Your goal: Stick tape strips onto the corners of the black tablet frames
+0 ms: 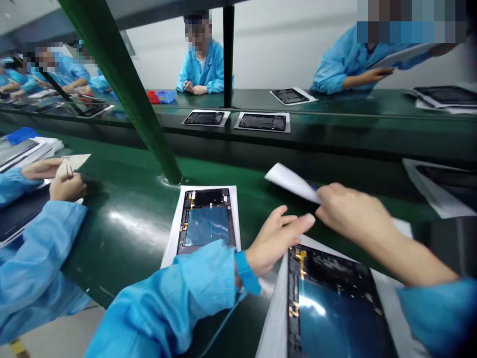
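Sheet [292, 181]: held at its lower right end in the closed grip of the right hand [350, 211]. Located just beyond the far end of the near tablet [335, 311]. Points with its free end to the upper left; slopes along its long axis down to the right, into the fingers. Looks white, thin and slightly curled.

Left hand [276, 238]: grip open and unloaded. Reaches to the right with fingers spread, near the right hand and the tablet's far left corner. Wears a blue band [248, 273] at the wrist.

Near tablet: lies on white paper [276, 323] on the counter [130, 243], below the hands. Points lengthwise away from the wearer, leaning slightly to the upper left; cut off by the lower edge of view. Shows a black frame, yellow connectors [302, 261] along the left side, a dark far section and a glossy blue panel [343, 323] with white glare.

Second tablet [208, 223]: lies farther left, also on paper. Points lengthwise away from the wearer; partly covered by the left sleeve [167, 298].
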A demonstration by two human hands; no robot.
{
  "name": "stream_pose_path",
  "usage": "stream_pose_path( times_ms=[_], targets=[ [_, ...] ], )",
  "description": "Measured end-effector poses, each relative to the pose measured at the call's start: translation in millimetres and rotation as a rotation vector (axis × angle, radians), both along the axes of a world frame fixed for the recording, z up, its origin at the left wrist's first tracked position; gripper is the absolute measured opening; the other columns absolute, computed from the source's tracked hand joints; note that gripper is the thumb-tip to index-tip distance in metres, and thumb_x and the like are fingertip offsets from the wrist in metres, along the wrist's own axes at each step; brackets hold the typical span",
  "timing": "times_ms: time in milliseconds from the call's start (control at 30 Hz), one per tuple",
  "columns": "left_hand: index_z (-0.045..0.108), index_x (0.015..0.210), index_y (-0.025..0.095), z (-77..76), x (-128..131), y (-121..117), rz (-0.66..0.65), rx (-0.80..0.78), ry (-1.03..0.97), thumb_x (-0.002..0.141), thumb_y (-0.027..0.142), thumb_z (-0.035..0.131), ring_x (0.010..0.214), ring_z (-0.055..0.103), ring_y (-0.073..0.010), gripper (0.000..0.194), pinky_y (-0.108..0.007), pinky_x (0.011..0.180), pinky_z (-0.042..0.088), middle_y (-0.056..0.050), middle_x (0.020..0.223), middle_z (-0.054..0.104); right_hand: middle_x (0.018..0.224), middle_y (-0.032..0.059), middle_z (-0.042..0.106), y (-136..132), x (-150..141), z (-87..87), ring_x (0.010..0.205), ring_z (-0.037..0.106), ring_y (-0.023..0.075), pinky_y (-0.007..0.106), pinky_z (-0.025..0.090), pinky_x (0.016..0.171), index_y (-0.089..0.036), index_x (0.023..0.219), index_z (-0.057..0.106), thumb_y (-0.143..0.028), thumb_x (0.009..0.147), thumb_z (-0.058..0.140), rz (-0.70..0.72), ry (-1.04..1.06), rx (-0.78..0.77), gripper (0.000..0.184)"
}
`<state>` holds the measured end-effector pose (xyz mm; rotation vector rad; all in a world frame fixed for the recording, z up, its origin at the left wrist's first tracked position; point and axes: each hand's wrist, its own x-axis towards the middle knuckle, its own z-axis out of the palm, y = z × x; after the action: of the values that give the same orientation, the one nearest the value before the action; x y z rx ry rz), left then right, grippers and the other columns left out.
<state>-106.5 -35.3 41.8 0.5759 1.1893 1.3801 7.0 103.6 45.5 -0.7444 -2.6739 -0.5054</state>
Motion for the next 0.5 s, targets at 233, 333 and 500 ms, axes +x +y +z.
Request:
stream_pose_path(
  times_ms=[233,333,500],
  targets=[
    [0.061,0.090,0.012,-14.1,28,-42,-0.147,-0.273,-0.139,0.067,0.029,0.067,0.064,0.063,-0.0149,0.030,-0.024,0.055,0.052,-0.007,0.079,0.067,0.097,0.0062,0.065,-148,94,-2.6,0.084,0.061,0.0211,0.035,0.047,0.071,-0.020,0.108,0.061,-0.037,0.090,0.041,0.280,0.037,-0.310,0.032],
    [0.063,0.081,0.012,-16.0,21,-54,-0.338,-0.351,-0.102,0.061,0.028,0.072,0.059,0.062,-0.0145,0.027,-0.022,0.048,0.049,-0.005,0.071,0.067,0.112,0.0004,0.066,-179,141,-14.8,0.101,0.058,0.0233,0.041,0.042,0.084,-0.028,0.114,0.062,-0.040,0.095,0.031,0.312,0.113,-0.191,0.038],
    [0.064,0.081,0.014,-20.0,43,-27,-0.568,-0.395,-0.004,0.060,0.029,0.074,0.063,0.064,-0.0153,0.028,-0.021,0.049,0.048,-0.004,0.074,0.068,0.109,0.0002,0.069,-205,173,-28.7,0.098,0.060,0.0221,0.038,0.040,0.083,-0.026,0.110,0.066,-0.021,0.093,0.034,0.281,0.049,-0.115,0.037]
  ],
)
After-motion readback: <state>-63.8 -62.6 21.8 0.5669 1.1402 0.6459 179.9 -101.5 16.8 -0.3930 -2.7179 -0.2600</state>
